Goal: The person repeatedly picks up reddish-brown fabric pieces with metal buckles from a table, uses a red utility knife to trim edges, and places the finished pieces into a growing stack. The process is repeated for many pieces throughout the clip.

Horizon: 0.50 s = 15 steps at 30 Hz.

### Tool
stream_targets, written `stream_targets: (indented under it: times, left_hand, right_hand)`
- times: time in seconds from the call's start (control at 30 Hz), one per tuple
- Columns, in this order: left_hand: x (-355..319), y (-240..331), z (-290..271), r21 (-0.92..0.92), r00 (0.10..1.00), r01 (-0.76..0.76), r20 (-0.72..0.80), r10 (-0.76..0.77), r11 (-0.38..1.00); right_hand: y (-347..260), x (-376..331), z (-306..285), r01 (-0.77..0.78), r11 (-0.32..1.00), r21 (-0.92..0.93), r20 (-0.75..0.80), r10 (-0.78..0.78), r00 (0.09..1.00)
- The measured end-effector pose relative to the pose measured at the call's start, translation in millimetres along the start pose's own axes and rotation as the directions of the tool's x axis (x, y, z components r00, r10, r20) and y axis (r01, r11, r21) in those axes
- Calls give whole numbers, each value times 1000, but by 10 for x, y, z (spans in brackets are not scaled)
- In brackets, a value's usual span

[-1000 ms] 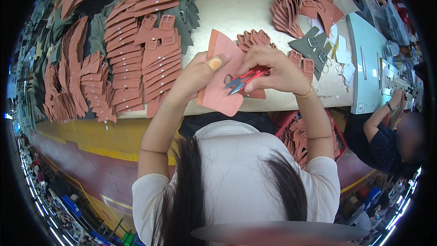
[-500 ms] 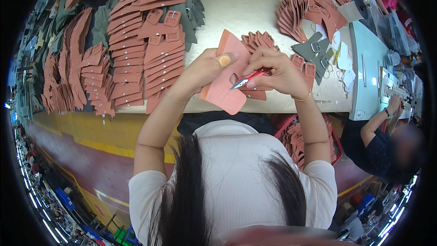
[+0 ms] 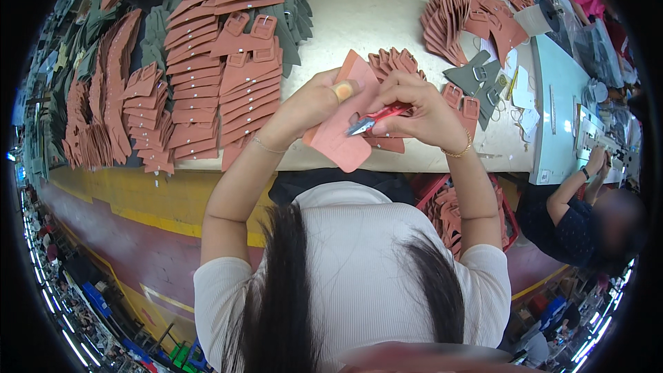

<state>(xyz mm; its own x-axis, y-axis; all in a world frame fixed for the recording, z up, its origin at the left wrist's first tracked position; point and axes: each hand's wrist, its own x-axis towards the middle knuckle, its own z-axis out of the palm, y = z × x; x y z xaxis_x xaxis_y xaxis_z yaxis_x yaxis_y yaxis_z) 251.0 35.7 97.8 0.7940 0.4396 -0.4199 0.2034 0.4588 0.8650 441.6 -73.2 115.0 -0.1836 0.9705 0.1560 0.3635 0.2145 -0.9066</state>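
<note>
My left hand [image 3: 314, 107] grips a flat salmon-coloured piece [image 3: 341, 145], cut like a shoe upper part, with the thumb on top. A yellowish cover is on that thumb. My right hand [image 3: 423, 112] is closed round small red-handled thread snips [image 3: 373, 121]. Their metal blades point left and lie against the face of the piece, close to its cut-out; whether a thread is between them is too small to see. Just beyond my hands, a fanned bundle of salmon pieces [image 3: 396, 61] rests on the table, partly hidden by my right hand.
Stacked salmon pieces with buckles [image 3: 250, 83] and dark green ones [image 3: 295, 10] fill the table's left. More bundles [image 3: 443, 24], a thread cone [image 3: 533, 21] and green buckled pieces [image 3: 476, 74] lie right. A red crate [image 3: 510, 217] stands below; a co-worker [image 3: 587, 224] sits at right.
The snips have turned slightly, with their tips shifted a little left on the piece. The salmon piece has tilted slightly in my left hand. Both hands stay nearly in place.
</note>
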Motion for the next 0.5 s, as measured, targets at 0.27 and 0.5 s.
stream_targets:
  times: [0.27,0.5]
  left_hand:
    - [-76,85,-312,262,971,-176,-113,212,949]
    - [146,-631,-406,962,738,-221,59,672,159]
  right_hand:
    - [297,-250,-196,-68,969,239,-379,157,912]
    - [533,-554,-96,-13,731,682,-519,497,695]
